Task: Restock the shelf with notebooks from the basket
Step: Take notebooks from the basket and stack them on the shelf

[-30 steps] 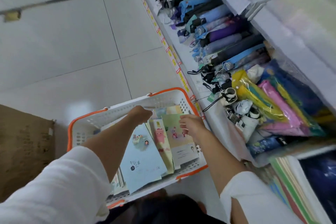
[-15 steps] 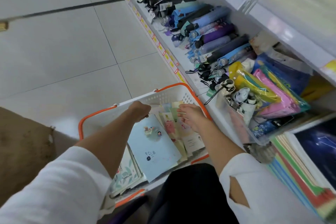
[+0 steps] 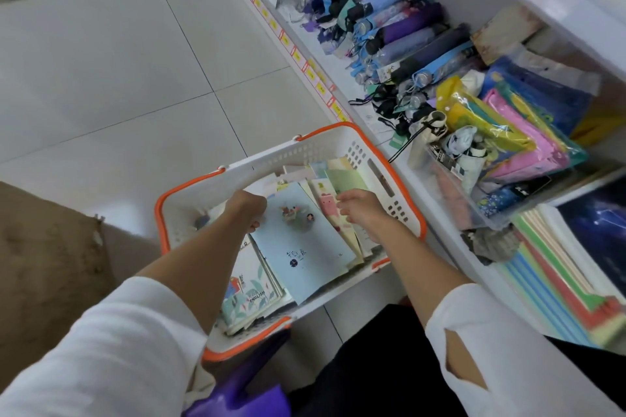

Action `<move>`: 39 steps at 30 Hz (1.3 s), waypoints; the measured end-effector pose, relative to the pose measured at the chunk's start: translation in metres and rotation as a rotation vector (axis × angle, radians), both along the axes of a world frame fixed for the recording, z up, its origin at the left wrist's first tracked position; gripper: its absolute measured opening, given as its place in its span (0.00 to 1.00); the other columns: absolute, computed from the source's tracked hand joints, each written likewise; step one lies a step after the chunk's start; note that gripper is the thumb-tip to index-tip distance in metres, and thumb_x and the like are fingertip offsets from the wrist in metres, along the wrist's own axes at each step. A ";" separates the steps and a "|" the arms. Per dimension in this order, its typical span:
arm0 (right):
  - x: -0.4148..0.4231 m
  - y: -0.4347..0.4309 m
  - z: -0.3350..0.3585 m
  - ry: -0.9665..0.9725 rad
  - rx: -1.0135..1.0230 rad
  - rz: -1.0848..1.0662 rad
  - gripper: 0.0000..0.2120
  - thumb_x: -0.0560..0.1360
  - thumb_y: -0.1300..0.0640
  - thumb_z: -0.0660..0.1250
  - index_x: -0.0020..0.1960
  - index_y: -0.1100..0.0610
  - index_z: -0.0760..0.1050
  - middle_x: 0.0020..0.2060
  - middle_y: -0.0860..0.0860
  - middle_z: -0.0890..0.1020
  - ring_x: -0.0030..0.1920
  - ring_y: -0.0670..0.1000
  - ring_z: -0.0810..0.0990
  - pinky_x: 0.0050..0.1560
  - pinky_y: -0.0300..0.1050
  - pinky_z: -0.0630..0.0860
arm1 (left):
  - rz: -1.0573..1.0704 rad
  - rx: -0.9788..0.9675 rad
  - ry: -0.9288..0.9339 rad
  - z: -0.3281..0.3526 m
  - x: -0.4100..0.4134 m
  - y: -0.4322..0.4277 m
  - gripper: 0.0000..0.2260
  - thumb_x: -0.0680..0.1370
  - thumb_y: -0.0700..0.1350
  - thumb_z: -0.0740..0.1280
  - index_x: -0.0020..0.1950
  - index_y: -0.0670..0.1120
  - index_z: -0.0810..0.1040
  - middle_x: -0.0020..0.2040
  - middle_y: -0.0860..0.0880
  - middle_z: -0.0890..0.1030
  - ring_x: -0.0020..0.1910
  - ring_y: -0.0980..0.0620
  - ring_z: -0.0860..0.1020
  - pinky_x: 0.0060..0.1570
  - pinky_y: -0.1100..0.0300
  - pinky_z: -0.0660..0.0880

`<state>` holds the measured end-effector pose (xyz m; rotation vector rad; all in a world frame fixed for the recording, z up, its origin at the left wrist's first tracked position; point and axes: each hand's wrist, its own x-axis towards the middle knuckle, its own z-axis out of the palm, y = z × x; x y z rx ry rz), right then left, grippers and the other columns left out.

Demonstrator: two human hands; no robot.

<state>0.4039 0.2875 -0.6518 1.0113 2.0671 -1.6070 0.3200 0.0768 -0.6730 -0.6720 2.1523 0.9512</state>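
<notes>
Left hand (image 3: 247,210): grip curled on the top-left edge of the pale blue notebook (image 3: 305,247), which lies in the basket (image 3: 305,152). Right hand (image 3: 359,210): on the leaning notebooks (image 3: 345,179), can't tell if the grip is clamped. Likely light, floppy and slick, so take them by the spine edge.

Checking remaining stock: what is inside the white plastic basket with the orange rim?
The basket holds a pale blue notebook, gripped by the left hand, a pink notebook at the right hand, and a leaf-patterned ENGLISH notebook. Anything beneath is covered.
</notes>
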 end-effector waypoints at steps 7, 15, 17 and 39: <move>0.016 -0.015 -0.020 -0.043 0.137 0.148 0.17 0.75 0.54 0.69 0.60 0.62 0.75 0.60 0.55 0.77 0.56 0.52 0.75 0.55 0.44 0.70 | -0.061 -0.085 0.068 -0.020 0.021 -0.009 0.12 0.72 0.41 0.62 0.51 0.37 0.76 0.44 0.40 0.79 0.42 0.42 0.80 0.41 0.56 0.77; 0.024 -0.033 -0.041 -0.038 0.134 0.193 0.14 0.70 0.55 0.75 0.51 0.59 0.77 0.44 0.51 0.81 0.47 0.53 0.81 0.46 0.46 0.78 | -0.011 -0.048 0.120 -0.029 0.026 -0.018 0.03 0.73 0.37 0.63 0.40 0.38 0.72 0.33 0.42 0.73 0.35 0.43 0.74 0.33 0.59 0.69; 0.025 -0.037 -0.043 -0.013 0.168 0.191 0.15 0.70 0.57 0.74 0.54 0.60 0.76 0.46 0.52 0.81 0.46 0.54 0.81 0.42 0.44 0.77 | 0.050 -0.012 0.116 -0.030 0.027 -0.019 0.03 0.73 0.36 0.62 0.39 0.38 0.71 0.32 0.42 0.72 0.35 0.43 0.73 0.33 0.59 0.70; 0.021 -0.020 -0.028 0.028 0.013 0.092 0.12 0.74 0.70 0.65 0.54 0.58 0.75 0.52 0.56 0.80 0.54 0.58 0.80 0.56 0.55 0.78 | 0.173 0.489 -0.075 -0.021 0.026 -0.025 0.17 0.73 0.29 0.59 0.55 0.47 0.76 0.42 0.43 0.71 0.33 0.52 0.66 0.34 0.61 0.66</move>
